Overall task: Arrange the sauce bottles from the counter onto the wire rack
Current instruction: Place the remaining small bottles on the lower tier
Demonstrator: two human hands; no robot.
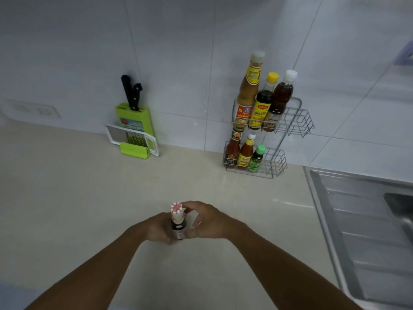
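A small dark sauce bottle (178,222) with a red-and-white cap stands upright at the counter's near middle. My left hand (156,229) wraps its body from the left. My right hand (205,222) holds it from the right, fingers near the neck. The two-tier wire rack (297,121) stands against the wall at the back right. Its upper tier carries three tall bottles: a tan one (247,92), a yellow-capped one (262,106) and a white-capped brown one (279,97). On the lower tier are two red sauce bottles (232,151) (245,153) and a small green bottle (257,158).
A green knife block with black-handled knives (134,121) and a grater (134,139) leans on the wall at back left. A steel sink and drainboard (362,220) fill the right side. The right halves of both rack tiers hold nothing.
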